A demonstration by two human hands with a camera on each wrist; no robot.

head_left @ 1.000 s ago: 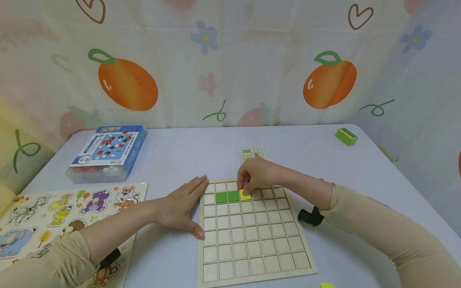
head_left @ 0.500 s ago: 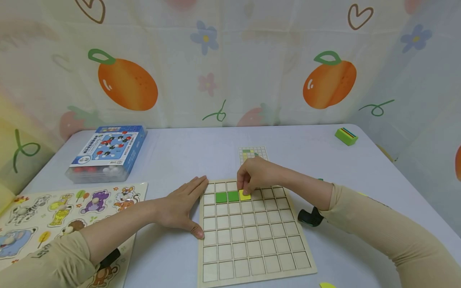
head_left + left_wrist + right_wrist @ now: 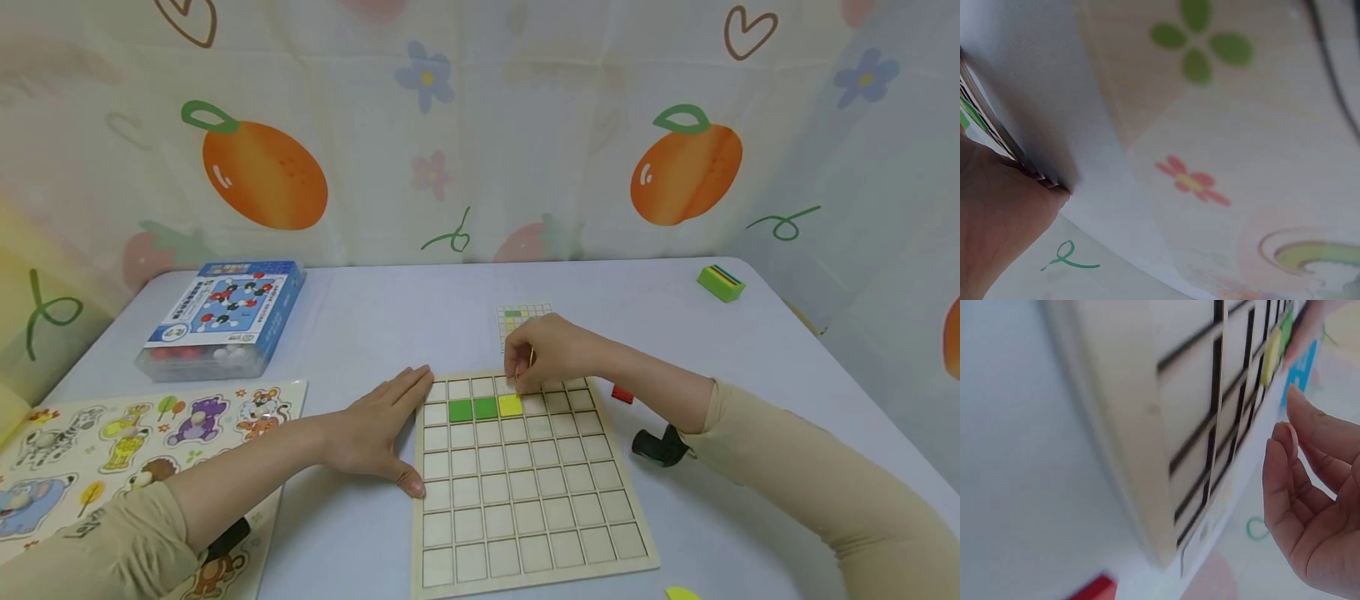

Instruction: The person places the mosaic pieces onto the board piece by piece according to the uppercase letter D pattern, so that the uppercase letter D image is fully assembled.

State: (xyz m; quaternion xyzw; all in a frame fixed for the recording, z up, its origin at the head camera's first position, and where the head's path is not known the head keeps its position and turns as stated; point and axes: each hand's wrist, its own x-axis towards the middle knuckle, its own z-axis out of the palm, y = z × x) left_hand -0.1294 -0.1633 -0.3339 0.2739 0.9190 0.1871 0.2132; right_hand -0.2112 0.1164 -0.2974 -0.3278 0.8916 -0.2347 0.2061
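Note:
A wooden grid board [image 3: 491,508] lies on the table. Near its top, two green square tiles [image 3: 461,410] and a yellow square tile [image 3: 511,406] sit side by side in one row. My left hand [image 3: 375,425] rests along the board's left edge, thumb spread and fingers extended toward the upper corner. Just above the yellow tile hovers my right hand [image 3: 555,354], its fingers bent. In the right wrist view, thumb and fingers [image 3: 1279,478] stand apart with nothing between them. A small printed grid card [image 3: 513,315] with coloured squares is partly hidden behind this hand.
An animal puzzle board [image 3: 150,433] lies at left, below a boxed molecule kit [image 3: 225,312]. A red piece [image 3: 622,393] and a black object [image 3: 660,447] are near the right forearm. A green block [image 3: 722,284] sits far right; a yellow piece [image 3: 681,593], front.
My right hand has let go of the yellow tile and moved slightly up and right. The red piece has come into view beneath the right forearm. My left hand has stayed still.

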